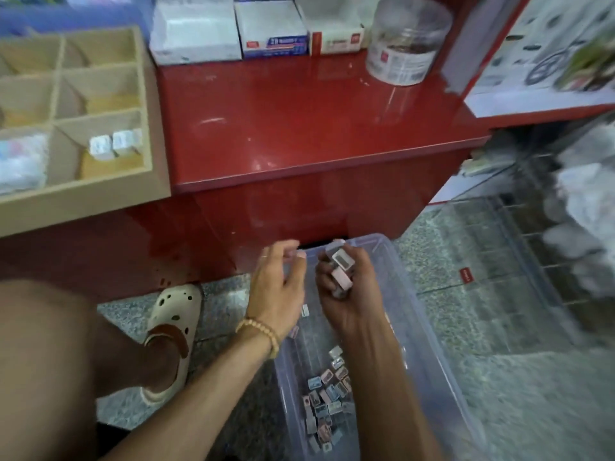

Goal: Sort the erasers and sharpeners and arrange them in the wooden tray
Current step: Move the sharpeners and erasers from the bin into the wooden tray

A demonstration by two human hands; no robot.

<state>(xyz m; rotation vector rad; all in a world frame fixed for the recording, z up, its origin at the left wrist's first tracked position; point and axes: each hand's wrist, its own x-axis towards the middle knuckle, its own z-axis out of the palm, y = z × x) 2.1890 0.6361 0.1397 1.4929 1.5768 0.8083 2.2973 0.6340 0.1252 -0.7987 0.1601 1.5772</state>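
The right hand [346, 291] hung over the far end of the clear plastic storage bin [429, 331] on the floor, its fingers [324, 277] curled round a small bunch of pale pink and grey sharpeners [340, 269], which stuck up out of the fist. Beside it, also above the bin's far end, the left hand [278, 284] held nothing, fingers loosely spread. A heap of small mixed-colour sharpeners [327, 404] lay in the bin's near end, below the right forearm. The compartmented wooden tray [146, 104] sat on the glossy red counter [299, 128], up and to the left of the bin, with a few white wrapped erasers [114, 144] in its near right compartment.
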